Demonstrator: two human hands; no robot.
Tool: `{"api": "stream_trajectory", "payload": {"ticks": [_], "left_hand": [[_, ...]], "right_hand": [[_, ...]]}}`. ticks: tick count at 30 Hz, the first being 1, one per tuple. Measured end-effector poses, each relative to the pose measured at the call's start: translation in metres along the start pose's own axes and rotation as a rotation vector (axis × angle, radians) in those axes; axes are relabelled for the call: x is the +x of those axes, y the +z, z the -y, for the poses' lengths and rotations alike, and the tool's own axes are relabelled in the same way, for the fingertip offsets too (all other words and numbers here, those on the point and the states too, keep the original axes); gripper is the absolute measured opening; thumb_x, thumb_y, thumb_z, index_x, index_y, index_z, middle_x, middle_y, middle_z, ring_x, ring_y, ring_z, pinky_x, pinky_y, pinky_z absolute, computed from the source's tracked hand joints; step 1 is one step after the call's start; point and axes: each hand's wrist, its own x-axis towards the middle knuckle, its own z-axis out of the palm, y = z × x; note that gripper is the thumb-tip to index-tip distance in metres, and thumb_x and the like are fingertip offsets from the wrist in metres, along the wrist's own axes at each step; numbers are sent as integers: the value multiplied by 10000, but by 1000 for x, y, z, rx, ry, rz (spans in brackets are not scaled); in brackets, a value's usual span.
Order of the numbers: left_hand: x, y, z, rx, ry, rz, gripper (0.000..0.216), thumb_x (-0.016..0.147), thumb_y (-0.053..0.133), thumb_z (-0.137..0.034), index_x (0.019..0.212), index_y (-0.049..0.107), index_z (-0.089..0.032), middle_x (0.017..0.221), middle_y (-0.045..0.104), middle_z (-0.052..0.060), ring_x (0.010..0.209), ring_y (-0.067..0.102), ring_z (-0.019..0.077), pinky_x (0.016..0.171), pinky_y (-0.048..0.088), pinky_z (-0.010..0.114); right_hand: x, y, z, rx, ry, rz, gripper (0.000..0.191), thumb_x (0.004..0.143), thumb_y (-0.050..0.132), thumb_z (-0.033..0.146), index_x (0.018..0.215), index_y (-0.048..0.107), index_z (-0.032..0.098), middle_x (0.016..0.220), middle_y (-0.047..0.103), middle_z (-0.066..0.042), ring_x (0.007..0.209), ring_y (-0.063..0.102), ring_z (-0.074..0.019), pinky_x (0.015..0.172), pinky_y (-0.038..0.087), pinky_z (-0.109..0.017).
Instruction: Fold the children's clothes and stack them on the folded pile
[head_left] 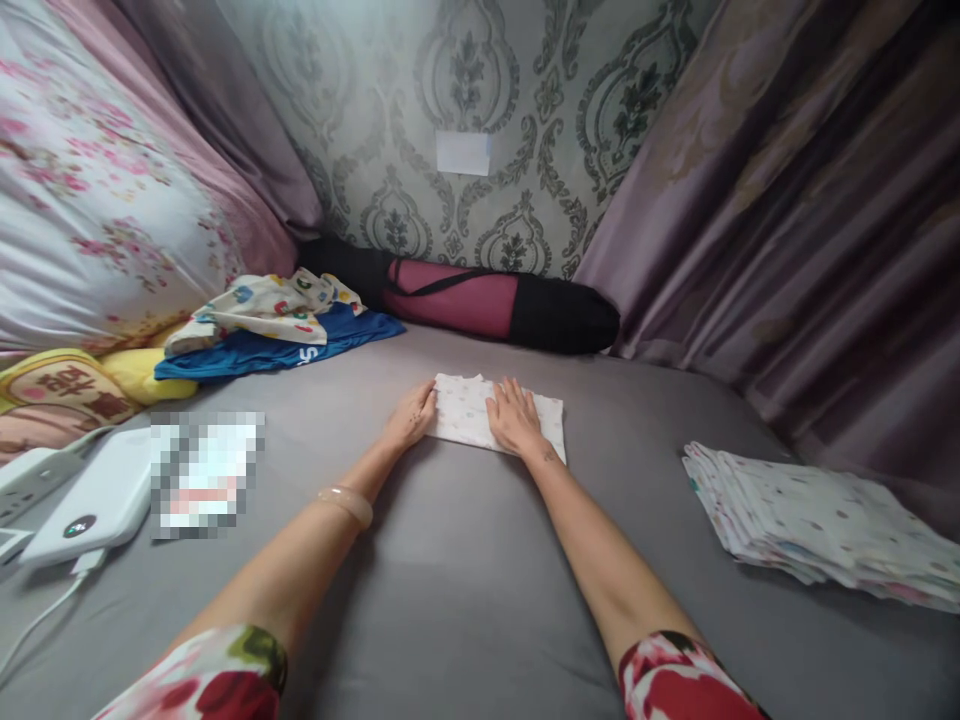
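A folded white garment (463,412) with a small faint print lies flat on the grey bed sheet (465,560), in the middle of the head view. My left hand (411,413) is at its left edge, fingers closed on the fabric there; a pale bangle circles that forearm. Across the garment's right half rests my right hand (516,417), palm down with the fingers stretched out. The garment's exact kind cannot be made out.
A stack of folded printed clothes (817,515) lies at the right. Blue clothing (345,335) and a printed white garment (281,305) lie back left. A white power bank (94,500) with a cable is at left. A black-and-maroon long bag (457,300) runs along the wall.
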Motion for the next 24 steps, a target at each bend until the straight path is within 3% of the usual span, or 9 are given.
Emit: {"api": "stream_trajectory", "payload": {"ticks": [9, 14, 17, 24], "left_hand": [[2, -3, 5, -139, -127, -114, 440, 905, 334, -229, 1279, 537, -114, 1365, 543, 132, 1288, 477, 220, 1115, 334, 375], [2, -2, 5, -162, -119, -134, 432, 892, 335, -201, 1262, 548, -134, 1332, 570, 120, 1259, 502, 218, 1103, 351, 389], [2, -2, 6, -173, -120, -145, 426, 889, 345, -203, 1257, 556, -156, 1327, 576, 105, 1260, 500, 221, 1099, 358, 400], [2, -4, 5, -175, -150, -146, 444, 891, 328, -218, 1275, 537, -140, 1345, 562, 100, 1273, 487, 205, 1106, 350, 369]], "right_hand": [[4, 14, 16, -2, -30, 18, 590, 983, 227, 381, 1480, 296, 71, 1565, 222, -126, 1445, 156, -241, 1158, 70, -418], [19, 9, 39, -1, -59, -56, 586, 975, 248, 354, 1472, 306, 47, 1561, 230, -140, 1444, 154, -248, 1160, 49, -413], [24, 17, 51, 44, -93, -33, 605, 982, 218, 379, 1482, 281, 45, 1560, 240, -124, 1446, 147, -232, 1161, 65, -390], [24, 24, 51, 56, -77, 21, 609, 978, 210, 371, 1482, 273, 34, 1559, 243, -123, 1446, 149, -233, 1161, 66, -395]]}}
